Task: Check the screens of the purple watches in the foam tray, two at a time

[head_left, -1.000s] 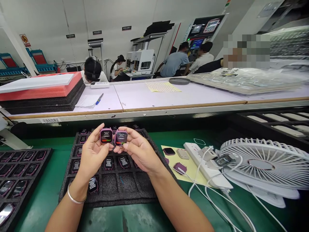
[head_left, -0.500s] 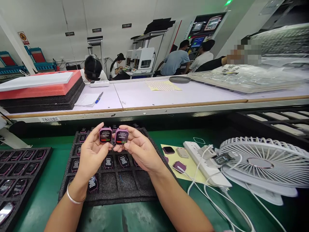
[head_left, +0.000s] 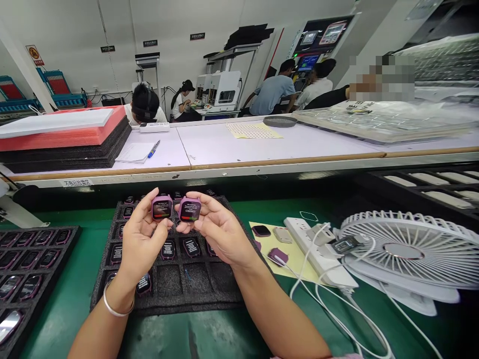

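Note:
My left hand (head_left: 144, 234) is closed on a purple smartwatch body (head_left: 162, 207), thumb at its lower edge. A second purple smartwatch body (head_left: 189, 209) is pinched in my right hand (head_left: 220, 227). Both screens face me, lit with white text and a red-to-green bar, and a narrow gap separates the two watches. Beneath my hands lies a black foam tray (head_left: 194, 304) with more watches in its pockets, several showing white text. Some front pockets hold no watch. My hands and forearms hide part of the tray.
Another foam tray of watches (head_left: 30, 259) lies at left. To the right are a yellow sheet (head_left: 299, 267) with small devices, a white power strip (head_left: 318, 254), loose cables and a white fan (head_left: 404, 252). A raised shelf (head_left: 224, 149) runs across; people sit behind it.
The watch in my left hand has shifted slightly left, widening the gap between the two watches. Both hands keep their hold.

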Demonstrator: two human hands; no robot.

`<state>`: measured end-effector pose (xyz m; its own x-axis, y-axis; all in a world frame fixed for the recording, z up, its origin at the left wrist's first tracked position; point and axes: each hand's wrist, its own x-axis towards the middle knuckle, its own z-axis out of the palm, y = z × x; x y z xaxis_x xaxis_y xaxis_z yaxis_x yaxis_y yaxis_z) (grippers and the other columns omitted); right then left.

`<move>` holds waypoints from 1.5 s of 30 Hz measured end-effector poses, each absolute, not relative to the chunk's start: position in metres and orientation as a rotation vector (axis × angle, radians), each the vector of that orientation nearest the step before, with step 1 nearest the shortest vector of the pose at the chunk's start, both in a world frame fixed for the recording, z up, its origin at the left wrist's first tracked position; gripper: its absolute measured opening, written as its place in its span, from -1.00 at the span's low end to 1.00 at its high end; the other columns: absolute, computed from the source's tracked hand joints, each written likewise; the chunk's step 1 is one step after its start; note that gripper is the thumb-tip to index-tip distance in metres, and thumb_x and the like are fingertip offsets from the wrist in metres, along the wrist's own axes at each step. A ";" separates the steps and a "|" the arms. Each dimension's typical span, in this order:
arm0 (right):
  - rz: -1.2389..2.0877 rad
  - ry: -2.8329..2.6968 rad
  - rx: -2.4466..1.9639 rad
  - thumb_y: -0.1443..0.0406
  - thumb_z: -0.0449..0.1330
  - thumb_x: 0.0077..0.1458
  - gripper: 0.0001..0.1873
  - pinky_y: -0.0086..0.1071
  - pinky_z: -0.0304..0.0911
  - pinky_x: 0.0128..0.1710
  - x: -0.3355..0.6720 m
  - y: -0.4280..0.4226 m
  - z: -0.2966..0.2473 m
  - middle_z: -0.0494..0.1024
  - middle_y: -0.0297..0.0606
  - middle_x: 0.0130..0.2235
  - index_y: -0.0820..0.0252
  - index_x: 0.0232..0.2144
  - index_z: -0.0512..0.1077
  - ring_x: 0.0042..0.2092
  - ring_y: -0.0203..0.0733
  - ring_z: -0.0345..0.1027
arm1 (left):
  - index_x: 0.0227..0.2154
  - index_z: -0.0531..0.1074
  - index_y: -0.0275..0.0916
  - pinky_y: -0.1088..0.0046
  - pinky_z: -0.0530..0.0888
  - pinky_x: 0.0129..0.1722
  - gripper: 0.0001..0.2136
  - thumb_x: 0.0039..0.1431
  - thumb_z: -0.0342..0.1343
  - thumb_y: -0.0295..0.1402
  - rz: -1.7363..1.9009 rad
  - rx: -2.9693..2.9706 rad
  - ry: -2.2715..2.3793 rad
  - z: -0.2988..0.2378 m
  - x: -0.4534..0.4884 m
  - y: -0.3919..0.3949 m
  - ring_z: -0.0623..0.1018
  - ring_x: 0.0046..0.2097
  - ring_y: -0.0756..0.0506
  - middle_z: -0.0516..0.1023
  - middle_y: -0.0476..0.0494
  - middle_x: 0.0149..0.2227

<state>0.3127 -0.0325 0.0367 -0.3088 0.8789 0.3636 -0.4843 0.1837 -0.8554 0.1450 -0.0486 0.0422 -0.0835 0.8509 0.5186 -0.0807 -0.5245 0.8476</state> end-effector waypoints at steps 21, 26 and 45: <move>1.403 -1.260 -0.491 0.29 0.32 0.10 -0.51 -0.26 0.47 -0.19 0.311 -0.034 0.036 0.55 -0.26 -0.17 0.05 0.08 0.36 -0.32 -0.25 0.50 | 0.10 0.43 -0.14 0.48 0.62 -0.20 -0.56 0.13 0.27 -0.45 1.661 1.476 0.822 0.042 0.148 -0.050 0.62 -0.28 0.01 0.61 -0.14 -0.12; 1.379 -1.240 -0.534 0.28 0.32 0.08 -0.52 -0.27 0.45 -0.25 0.311 -0.035 0.037 0.53 -0.27 -0.20 0.06 0.07 0.37 -0.37 -0.27 0.43 | 0.12 0.42 -0.18 0.41 0.64 -0.23 -0.58 0.20 0.22 -0.37 1.576 1.471 0.791 0.043 0.147 -0.051 0.65 -0.30 -0.03 0.61 -0.23 -0.06; 1.354 -1.230 -0.566 0.26 0.34 0.05 -0.57 -0.36 0.40 -0.37 0.309 -0.033 0.036 0.50 -0.29 -0.21 0.07 -0.02 0.39 -0.42 -0.33 0.35 | 0.01 0.52 -0.12 0.41 0.68 -0.32 -0.69 0.21 0.18 -0.41 1.550 1.387 0.754 0.039 0.145 -0.051 0.67 -0.37 -0.03 0.62 -0.12 -0.10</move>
